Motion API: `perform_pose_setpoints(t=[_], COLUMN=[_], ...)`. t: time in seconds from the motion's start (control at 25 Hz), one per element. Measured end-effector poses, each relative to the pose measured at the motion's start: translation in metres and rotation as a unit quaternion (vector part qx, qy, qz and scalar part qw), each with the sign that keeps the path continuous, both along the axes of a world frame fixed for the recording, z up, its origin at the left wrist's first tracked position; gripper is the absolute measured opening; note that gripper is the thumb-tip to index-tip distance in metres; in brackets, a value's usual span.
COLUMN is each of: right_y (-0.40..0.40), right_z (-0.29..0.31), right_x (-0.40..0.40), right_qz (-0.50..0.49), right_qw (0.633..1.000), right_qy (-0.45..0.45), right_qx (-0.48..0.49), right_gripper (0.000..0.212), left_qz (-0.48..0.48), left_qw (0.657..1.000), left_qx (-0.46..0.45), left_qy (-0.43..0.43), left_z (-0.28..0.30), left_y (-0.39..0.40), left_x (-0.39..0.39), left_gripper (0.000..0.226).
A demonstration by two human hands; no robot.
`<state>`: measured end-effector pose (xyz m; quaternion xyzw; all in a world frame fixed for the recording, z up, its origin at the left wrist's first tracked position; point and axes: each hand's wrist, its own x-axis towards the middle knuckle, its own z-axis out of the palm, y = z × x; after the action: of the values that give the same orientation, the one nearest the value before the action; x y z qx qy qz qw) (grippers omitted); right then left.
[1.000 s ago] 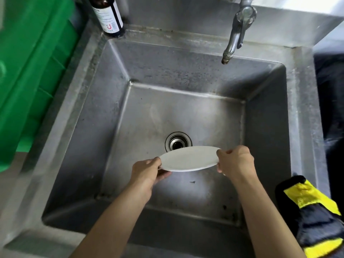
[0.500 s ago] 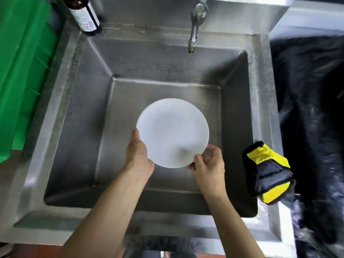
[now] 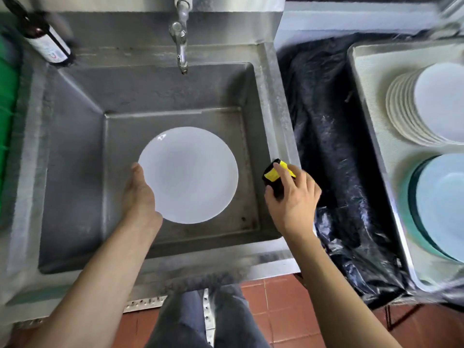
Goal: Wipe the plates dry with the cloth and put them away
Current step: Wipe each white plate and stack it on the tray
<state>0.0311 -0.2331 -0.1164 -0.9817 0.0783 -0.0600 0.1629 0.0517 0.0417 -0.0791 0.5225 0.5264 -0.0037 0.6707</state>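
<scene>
White plate (image 3: 188,174) now gripped by left hand (image 3: 140,194) alone; right hand (image 3: 293,194) moved off, pinching cloth (image 3: 275,173)

The plate (image 3: 188,174) is held over the sink (image 3: 75,151) basin by the left hand (image 3: 140,194); the right hand (image 3: 293,194) is on the cloth (image 3: 272,173) at the sink's right rim. Behind stands the faucet (image 3: 181,46), a bottle (image 3: 47,43) at back left. Right of the sink lies a bin bag (image 3: 334,151), then a tray (image 3: 371,101) bearing two plate stacks (image 3: 411,109)

Steel sink (image 3: 272,101), tap (image 3: 181,50), bottle (image 3: 49,43)
</scene>
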Motion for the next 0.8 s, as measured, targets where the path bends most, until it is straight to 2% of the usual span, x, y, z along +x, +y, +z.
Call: perform_pose_setpoints(t=[0.08, 0.12, 0.2, 0.36, 0.44, 0.52, 0.6, 0.68, 0.8], right_y=[-0.020, -0.028, -0.038, -0.033, -0.033, -0.033, -0.026, -0.005, 0.044], right_z=[-0.011, -0.017, -0.023, -0.022, -0.011, 0.013, 0.050, 0.091, 0.135], right_x=[-0.004, -0.004, 0.000, 0.005, 0.009, 0.013, 0.019, 0.026, 0.033], right_qz=[0.023, 0.039, 0.058, 0.030, -0.026, -0.100, -0.127, -0.098, 0.040], right_qw=[0.995, 0.991, 0.991, 0.995, 0.992, 0.971, 0.939, 0.922, 0.922], right_qy=[0.102, 0.127, 0.121, 0.076, 0.044, -0.021, -0.112, -0.186, -0.225], right_qx=[-0.002, 0.002, 0.017, 0.053, 0.115, 0.217, 0.298, 0.325, 0.312], right_gripper=[0.082, 0.089, 0.090, 0.071, 0.062, 0.055, 0.053, 0.055, 0.058], left_qz=[-0.006, -0.008, -0.007, -0.006, -0.014, -0.021, -0.027, -0.040, -0.066], left_qw=[1.000, 1.000, 1.000, 1.000, 0.999, 0.999, 0.998, 0.997, 0.994], left_qx=[0.005, 0.005, 0.012, 0.006, 0.005, 0.009, 0.024, 0.043, 0.061], left_qy=[0.002, 0.002, 0.003, -0.014, -0.028, -0.038, -0.051, -0.057, -0.059], left_z=[0.014, 0.021, 0.035, 0.063, 0.076, 0.089, 0.099, 0.110, 0.127], left_y=[-0.003, -0.005, -0.007, -0.012, -0.012, -0.014, -0.018, -0.025, -0.037], left_x=[-0.009, -0.013, -0.019, -0.024, -0.025, -0.026, -0.027, -0.027, -0.029], left_gripper=[0.044, 0.046, 0.040, 0.034, 0.038, 0.040, 0.038, 0.038, 0.044])
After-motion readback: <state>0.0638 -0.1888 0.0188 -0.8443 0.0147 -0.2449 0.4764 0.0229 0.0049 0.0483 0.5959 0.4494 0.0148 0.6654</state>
